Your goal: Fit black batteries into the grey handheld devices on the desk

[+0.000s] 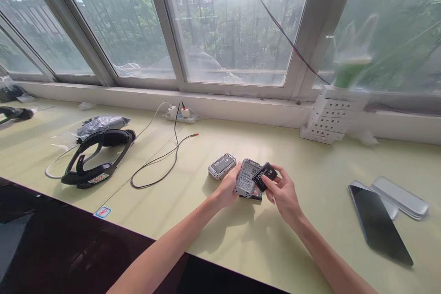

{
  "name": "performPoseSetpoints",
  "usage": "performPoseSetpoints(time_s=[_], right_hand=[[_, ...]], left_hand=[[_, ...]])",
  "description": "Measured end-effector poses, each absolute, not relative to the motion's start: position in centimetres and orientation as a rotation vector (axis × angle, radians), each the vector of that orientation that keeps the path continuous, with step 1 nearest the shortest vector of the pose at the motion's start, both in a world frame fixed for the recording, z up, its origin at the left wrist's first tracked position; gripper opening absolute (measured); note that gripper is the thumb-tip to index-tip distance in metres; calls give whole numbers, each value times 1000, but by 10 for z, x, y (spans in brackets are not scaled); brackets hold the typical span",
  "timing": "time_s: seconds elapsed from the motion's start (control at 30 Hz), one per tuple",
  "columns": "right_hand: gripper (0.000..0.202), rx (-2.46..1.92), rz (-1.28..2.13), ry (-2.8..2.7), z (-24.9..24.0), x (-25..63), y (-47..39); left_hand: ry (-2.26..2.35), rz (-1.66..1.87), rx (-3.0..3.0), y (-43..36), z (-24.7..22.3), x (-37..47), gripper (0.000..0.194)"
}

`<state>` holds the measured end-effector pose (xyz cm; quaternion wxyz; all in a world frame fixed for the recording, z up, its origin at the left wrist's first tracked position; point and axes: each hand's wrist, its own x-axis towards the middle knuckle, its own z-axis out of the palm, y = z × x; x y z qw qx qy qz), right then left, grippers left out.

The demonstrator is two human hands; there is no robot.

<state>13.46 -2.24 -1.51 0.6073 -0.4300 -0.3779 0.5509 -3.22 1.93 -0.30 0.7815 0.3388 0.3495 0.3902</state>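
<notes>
Bare hands: 2, left hand (228,188) and right hand (284,189). Grey rounded-rectangle plastic devices: 2, one held device (244,178), one tabletop device (222,175). Dark rectangular batteries marked 3000mAh: 2, one loose battery (264,177), one seated battery (223,163). Dark flat piece (257,196), mostly hidden: 1. Black padded head strap (98,176): 1. White power strip (190,119): 1. White plugs (172,111): 2. Black red-tipped cable (178,147): 1. Black glassy slab (381,225): 1. Pale grey elongated cases (400,196): 2. Stacked white boxes (331,115): several, exact count unclear. Blue-edged sticker (103,212): 1.

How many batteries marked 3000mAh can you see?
2: one battery in the right hand, a second battery in the grey case on the table; others may be hidden.
</notes>
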Motion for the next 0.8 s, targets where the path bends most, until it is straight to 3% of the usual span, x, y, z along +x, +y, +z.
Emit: performPoseSetpoints(time_s=[0.5, 0.8], right_hand=[[41, -1088, 924, -1114, -19, 125, -31], [39, -1099, 862, -1111, -18, 128, -31]], left_hand=[[700, 664, 943, 14, 0, -31, 55], [589, 696, 1152, 9, 6, -32, 36]])
